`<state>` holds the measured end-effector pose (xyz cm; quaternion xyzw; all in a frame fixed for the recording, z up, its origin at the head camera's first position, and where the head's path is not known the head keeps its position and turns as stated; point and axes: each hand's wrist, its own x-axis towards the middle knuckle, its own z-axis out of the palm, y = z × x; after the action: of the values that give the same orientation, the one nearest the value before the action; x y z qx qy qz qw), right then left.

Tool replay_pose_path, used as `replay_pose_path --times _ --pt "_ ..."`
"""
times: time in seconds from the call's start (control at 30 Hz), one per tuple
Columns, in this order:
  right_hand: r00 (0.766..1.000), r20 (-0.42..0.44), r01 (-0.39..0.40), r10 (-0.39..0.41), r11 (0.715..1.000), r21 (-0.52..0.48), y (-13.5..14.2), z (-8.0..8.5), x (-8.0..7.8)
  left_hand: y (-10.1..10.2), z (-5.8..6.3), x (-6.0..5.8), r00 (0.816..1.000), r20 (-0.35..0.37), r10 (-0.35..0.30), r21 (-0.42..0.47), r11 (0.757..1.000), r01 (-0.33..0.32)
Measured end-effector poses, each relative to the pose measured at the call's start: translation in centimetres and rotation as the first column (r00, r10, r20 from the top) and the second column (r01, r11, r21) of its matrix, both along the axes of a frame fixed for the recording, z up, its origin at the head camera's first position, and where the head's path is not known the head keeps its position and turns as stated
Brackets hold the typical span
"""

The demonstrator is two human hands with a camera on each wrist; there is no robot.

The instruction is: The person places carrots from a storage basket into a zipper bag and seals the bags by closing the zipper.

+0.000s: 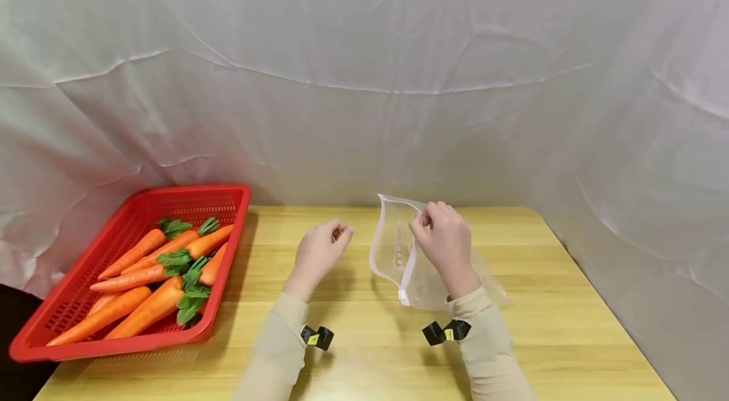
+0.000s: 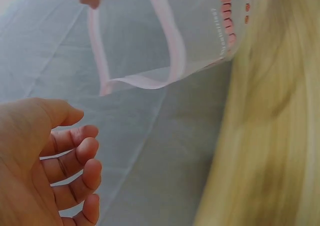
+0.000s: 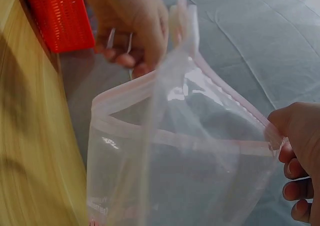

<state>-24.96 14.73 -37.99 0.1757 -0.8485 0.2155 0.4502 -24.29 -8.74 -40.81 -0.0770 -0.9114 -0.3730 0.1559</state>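
Now the left hand is loosely curled and holds nothing. To its right, the right hand pinches the edge of a clear bag over the table. The bag's mouth gapes; I see nothing inside. Holding it open seems the step, so the next move likely needs a steady pinch. Farther left, a red basket holds leafy carrots.

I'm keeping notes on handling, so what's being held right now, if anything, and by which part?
A clear bag, pinched by the pale edge strip of its open mouth in the right grip. The left grip holds nothing.
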Motion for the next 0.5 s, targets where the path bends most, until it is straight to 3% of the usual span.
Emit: replay_pose_path --times 0.27,0.5 --pt "1.0 -0.022 -0.01 0.01 1.0 0.017 -0.1 -0.4 0.0 -2.4 2.2 2.2 0.994 -0.084 0.063 -0.028 0.997 -0.066" --pt "0.999 -0.029 -0.029 0.029 1.0 0.013 -0.3 -0.3 0.0 -5.7 3.4 4.1 0.975 -0.178 0.135 -0.074 0.986 -0.15"
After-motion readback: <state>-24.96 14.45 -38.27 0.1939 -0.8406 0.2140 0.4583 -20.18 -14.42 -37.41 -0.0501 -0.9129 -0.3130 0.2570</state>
